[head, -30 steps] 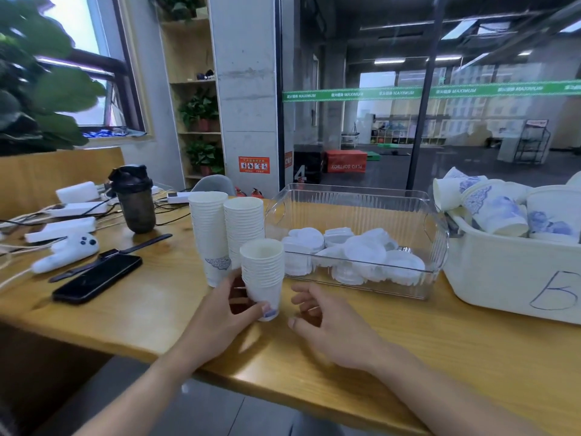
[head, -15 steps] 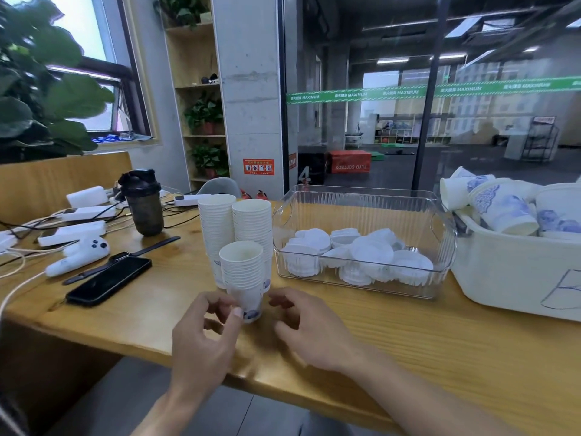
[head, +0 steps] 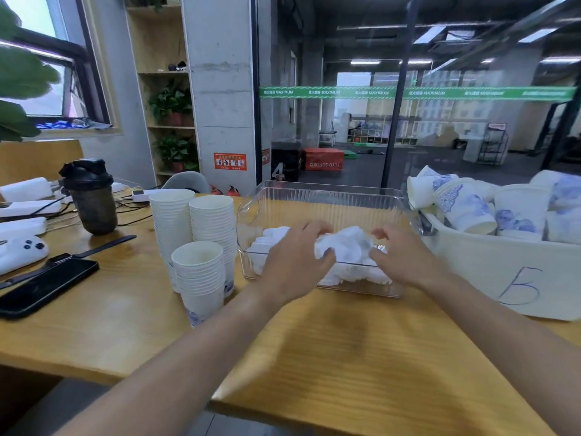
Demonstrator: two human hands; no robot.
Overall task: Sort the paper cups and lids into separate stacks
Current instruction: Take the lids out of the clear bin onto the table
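Both hands are inside the clear ribbed plastic bin [head: 320, 199] — my left hand [head: 295, 262] and right hand [head: 405, 259] each curl their fingers round the same clump of white plastic lids [head: 344, 247], one from either side. That clump sits directly between the hands, about equally near to both, and its long axis runs left to right. More lids lie loose beneath it on the bin floor. Blur hides which way the lids face. Three stacks of white paper cups [head: 201, 247] stand upright, mouths up, left of the bin — unsorted cups fill the white tub [head: 503, 272] at right.
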